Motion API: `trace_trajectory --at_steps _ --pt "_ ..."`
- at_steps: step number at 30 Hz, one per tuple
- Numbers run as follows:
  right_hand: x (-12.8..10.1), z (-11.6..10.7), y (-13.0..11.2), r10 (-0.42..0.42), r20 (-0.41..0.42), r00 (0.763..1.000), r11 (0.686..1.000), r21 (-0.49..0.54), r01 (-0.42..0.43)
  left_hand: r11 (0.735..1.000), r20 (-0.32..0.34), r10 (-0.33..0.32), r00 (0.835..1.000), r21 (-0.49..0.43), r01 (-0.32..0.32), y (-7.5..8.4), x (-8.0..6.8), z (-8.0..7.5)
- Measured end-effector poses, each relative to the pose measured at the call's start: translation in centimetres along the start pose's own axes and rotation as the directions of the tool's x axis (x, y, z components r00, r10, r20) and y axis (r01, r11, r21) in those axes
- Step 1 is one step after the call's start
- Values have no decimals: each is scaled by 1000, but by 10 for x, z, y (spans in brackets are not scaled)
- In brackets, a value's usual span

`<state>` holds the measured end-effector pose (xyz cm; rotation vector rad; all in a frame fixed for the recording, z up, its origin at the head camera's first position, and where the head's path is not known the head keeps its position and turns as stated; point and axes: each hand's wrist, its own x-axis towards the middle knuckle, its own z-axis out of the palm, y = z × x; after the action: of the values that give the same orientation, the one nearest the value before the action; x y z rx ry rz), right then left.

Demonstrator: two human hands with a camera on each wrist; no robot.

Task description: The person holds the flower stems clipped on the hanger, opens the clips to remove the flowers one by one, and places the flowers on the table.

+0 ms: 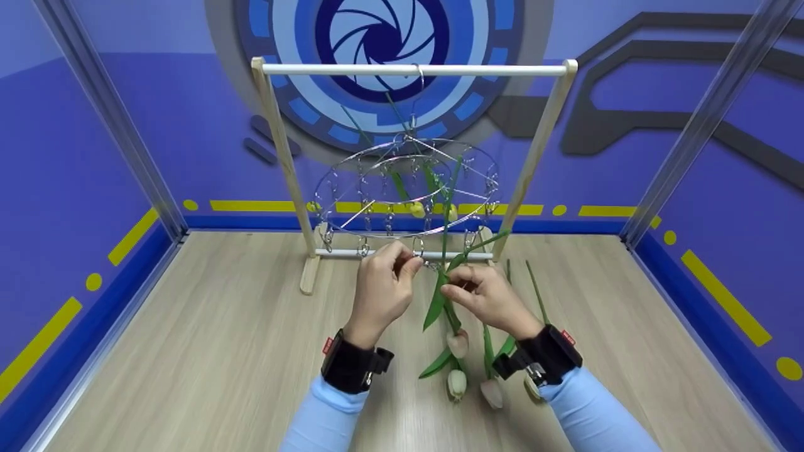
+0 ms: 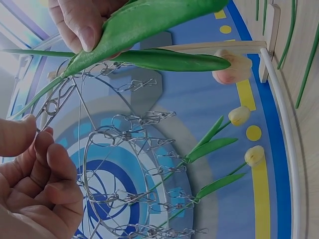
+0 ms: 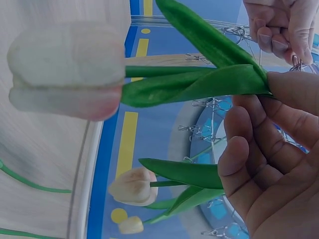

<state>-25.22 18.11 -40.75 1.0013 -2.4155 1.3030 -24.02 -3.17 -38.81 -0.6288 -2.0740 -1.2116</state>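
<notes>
My left hand point(image 1: 383, 289) pinches a wire clothes clip point(image 2: 52, 104) at the front of the round metal drying hanger point(image 1: 320, 201). In my right hand point(image 1: 487, 298), thumb and fingers pinch an artificial tulip by its stem and leaf base. That tulip's pale pink bloom point(image 1: 457, 344) points down, and its stem rises past the clip. Large in the right wrist view is the same bloom point(image 3: 67, 69) with long green leaves point(image 3: 214, 84). Farther back on the hanger, yellowish tulips point(image 2: 239, 116) hang bloom down from clips.
A wooden rack with a white top bar point(image 1: 490, 69) carries the hanger by its hook. On the wooden table point(image 1: 239, 351) lie more tulips, among them a white one point(image 1: 457, 384) and a pink one point(image 1: 492, 393), near my right forearm. Blue printed panels point(image 1: 710, 263) enclose the table.
</notes>
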Motion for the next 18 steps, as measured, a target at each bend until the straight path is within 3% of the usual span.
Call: trace_trajectory --at_steps 18 --pt "0 1 -1 11 -9 1000 1000 -19 -11 1000 13 -21 1000 14 21 -1 0 1"
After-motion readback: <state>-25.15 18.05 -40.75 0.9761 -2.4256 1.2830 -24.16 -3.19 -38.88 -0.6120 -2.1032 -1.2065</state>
